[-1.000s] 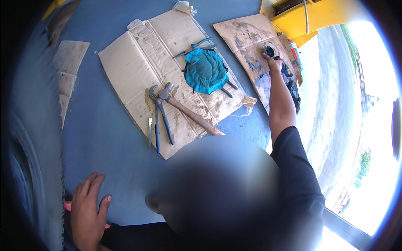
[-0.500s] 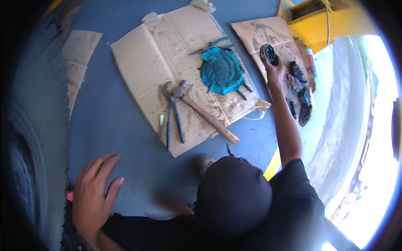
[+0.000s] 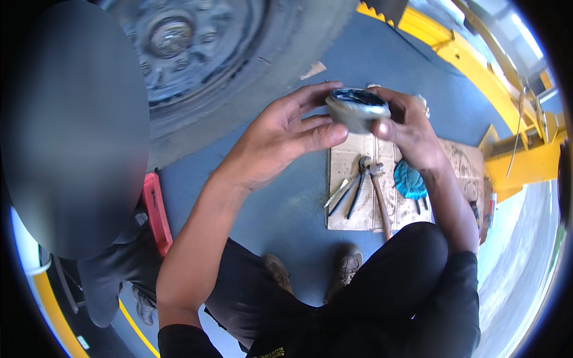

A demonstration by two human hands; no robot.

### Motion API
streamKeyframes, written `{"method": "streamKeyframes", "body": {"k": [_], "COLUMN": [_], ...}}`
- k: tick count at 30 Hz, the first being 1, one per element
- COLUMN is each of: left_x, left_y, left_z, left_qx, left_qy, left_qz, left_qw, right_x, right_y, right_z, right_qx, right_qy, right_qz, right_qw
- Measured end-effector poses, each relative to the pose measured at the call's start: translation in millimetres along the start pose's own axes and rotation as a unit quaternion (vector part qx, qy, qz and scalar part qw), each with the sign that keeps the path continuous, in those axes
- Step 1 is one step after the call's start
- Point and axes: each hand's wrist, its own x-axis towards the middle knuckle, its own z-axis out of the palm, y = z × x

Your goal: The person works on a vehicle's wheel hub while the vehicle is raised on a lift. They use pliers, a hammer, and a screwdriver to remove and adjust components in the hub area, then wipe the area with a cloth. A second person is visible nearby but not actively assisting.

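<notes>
A small round, pale grey cup-shaped container (image 3: 358,121) with dark, glossy, grease-like stuff inside is held up in front of me. My left hand (image 3: 277,134) closes on its left side, the thumb low and the fingers behind the rim. From the other side my right hand (image 3: 415,122) grips it, thumb at the near edge. Below, on the cardboard (image 3: 343,218), lie a wooden-handled hammer (image 3: 382,203), blue-handled pincers (image 3: 357,190) and a thin tool with a pale handle (image 3: 338,193). A crumpled teal cloth (image 3: 410,180) lies beside them, with dark handles poking out.
A large wheel (image 3: 197,53) stands close at the upper left. Yellow metal lift parts (image 3: 513,164) rise at the right. Another person in dark clothes (image 3: 119,268) is at my left, near a red plastic object (image 3: 156,215). My boots (image 3: 346,268) stand on the blue floor.
My right hand has brought the container from over the right-hand cardboard to in front of me. My left hand, open before, now holds it too. The view has swung toward the wheel.
</notes>
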Motion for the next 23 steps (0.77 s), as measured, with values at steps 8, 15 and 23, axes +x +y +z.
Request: {"method": "streamKeyframes", "body": {"k": [8,15,23], "left_x": [-49.5,-63.3,-35.3], "left_y": [42.7,48.0,41.9], "left_z": [-10.1,-40.7,-77.9], "left_qx": [-0.131,-0.154,-0.225], "left_qy": [0.137,0.174,0.292], "left_qz": [0.106,0.162,0.206], "left_qw": [0.976,0.959,0.906], "right_x": [53.6,78.8,89.4], "right_y": [-72.4,-85.3,98.8], "right_z": [66.4,96.5,-31.1], "right_qx": [-0.045,-0.179,-0.541], "right_qy": [0.001,0.045,0.022], "right_qz": [-0.008,-0.06,0.194], "right_qw": [0.999,0.981,0.818]}}
